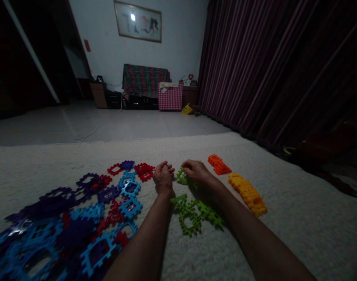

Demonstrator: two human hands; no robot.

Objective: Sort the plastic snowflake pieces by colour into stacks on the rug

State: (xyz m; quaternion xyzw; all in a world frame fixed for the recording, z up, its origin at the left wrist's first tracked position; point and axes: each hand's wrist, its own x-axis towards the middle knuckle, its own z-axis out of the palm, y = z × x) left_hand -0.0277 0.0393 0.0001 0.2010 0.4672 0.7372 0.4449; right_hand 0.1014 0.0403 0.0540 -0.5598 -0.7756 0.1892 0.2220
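My right hand [198, 171] pinches a green toothed building panel [182, 176] with a window-like grid, held just above the quilted cover. My left hand [163, 177] is beside it on the left, fingers loosely curled and apart, with nothing seen in them. Nearer to me, between my forearms, lie several loose green panels [190, 222], some overlapping. More green shows under my right hand, mostly hidden by it. Right of that hand are a row of orange panels [219, 164] and a longer row of yellow panels [247, 194].
Blue panels [130, 207], purple panels [108, 194] and red panels [144, 171] are spread in a mixed heap on the left. Everything lies on a pale quilted cover [192, 259]. Beyond its far edge are a tiled floor [155, 127], a checkered-cloth box [170, 97] and dark curtains [242, 58].
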